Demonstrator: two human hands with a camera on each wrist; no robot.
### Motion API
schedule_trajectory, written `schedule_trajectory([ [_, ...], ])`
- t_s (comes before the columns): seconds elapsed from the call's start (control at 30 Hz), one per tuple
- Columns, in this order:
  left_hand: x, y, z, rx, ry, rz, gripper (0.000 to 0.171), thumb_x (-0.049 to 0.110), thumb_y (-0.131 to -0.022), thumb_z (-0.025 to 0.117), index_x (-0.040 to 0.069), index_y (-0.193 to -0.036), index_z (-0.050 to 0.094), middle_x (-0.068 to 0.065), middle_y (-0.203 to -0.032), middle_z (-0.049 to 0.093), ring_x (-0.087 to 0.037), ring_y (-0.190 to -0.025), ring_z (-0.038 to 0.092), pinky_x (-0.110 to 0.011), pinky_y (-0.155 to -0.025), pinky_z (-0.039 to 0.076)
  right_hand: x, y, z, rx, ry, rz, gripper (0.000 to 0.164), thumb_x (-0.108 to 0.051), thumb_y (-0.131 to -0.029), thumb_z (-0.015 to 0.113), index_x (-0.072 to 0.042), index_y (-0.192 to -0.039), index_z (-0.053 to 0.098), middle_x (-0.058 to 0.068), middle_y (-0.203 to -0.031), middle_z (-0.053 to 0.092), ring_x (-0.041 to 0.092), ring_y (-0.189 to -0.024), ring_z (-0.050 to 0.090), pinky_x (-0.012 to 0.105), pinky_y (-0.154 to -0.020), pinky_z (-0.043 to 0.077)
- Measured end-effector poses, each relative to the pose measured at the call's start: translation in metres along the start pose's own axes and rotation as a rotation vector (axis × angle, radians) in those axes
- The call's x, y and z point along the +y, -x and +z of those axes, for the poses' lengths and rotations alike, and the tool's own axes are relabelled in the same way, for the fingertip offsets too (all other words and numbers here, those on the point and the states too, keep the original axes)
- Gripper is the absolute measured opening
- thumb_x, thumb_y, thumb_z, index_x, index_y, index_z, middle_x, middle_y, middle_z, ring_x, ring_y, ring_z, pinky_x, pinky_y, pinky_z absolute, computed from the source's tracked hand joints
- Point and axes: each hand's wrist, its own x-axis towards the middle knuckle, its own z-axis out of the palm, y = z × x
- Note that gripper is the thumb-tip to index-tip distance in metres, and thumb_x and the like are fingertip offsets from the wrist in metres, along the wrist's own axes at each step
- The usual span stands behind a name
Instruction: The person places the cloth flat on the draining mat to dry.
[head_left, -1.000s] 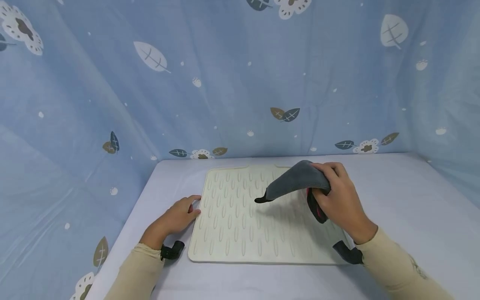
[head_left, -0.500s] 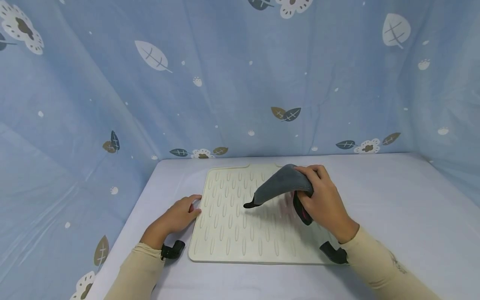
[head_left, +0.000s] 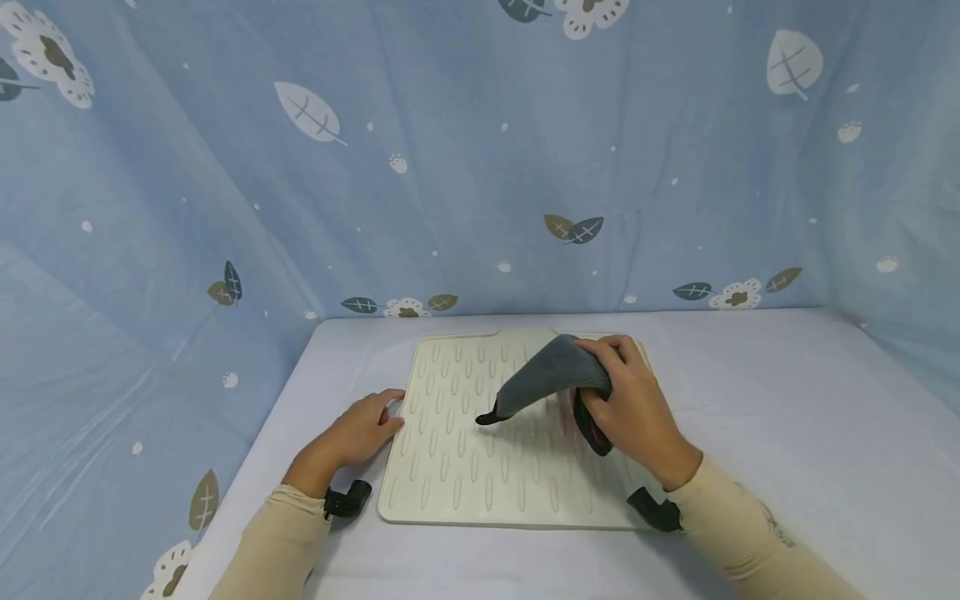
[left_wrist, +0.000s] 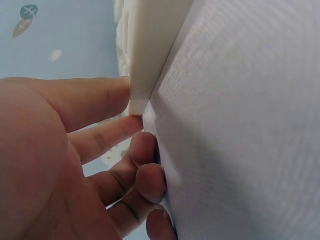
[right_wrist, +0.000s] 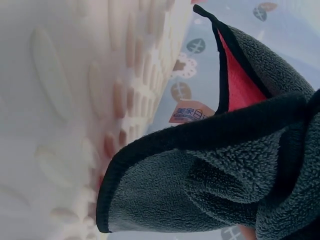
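Note:
My right hand (head_left: 636,408) grips a folded grey cleaning cloth (head_left: 551,375) with black trim over the right half of a cream mat (head_left: 431,492). The cloth's black corner loop points left, close over the mat's raised oval ridges. In the right wrist view the fluffy grey cloth (right_wrist: 150,195) hangs in folds, its red underside and a small orange label showing; the hand is almost wholly hidden there. My left hand (head_left: 360,433) rests at the mat's left edge. Up close, thumb and forefinger touch the thick side (left_wrist: 155,40) of the mat while the other fingertips rest on the white tabletop.
A white-covered table (head_left: 787,417) lies under the mat and extends to its right. Behind and to the left hangs a blue curtain (head_left: 450,167) printed with leaves and flowers. A black wrist camera (head_left: 348,500) sits on the left wrist, another camera (head_left: 656,510) on the right.
My right hand has moved left and slightly toward me over the mat, carrying the cloth along. The left hand and the mat have stayed in place.

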Motion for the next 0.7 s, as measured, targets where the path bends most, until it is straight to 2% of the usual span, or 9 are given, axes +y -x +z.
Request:
schedule_trajectory([
  [0.37, -0.001, 0.000, 0.000, 0.005, -0.001, -0.003, 0.051, 0.020, -0.100, 0.060, 0.009, -0.148, 0.046, -0.005, -0.084, 0.051, -0.018, -0.072, 0.047, -0.031, -0.062, 0.038, -0.005, -0.004, 0.013, -0.064, -0.027, 0.021, 0.055, 0.001, -0.086, 0.072, -0.011, -0.137, 0.056, 0.018, -0.124, 0.050, 0.034, -0.103, 0.063, 0.048, -0.081, 0.057],
  [0.7, 0.000, -0.001, -0.001, 0.002, -0.007, -0.008, 0.051, 0.019, -0.100, 0.060, 0.008, -0.148, 0.046, -0.005, -0.084, 0.052, -0.018, -0.072, 0.048, -0.030, -0.062, 0.038, -0.003, -0.003, 0.025, -0.155, 0.008, 0.029, 0.061, 0.003, -0.084, 0.073, -0.011, -0.139, 0.054, 0.019, -0.126, 0.049, 0.034, -0.103, 0.065, 0.047, -0.081, 0.057],
])
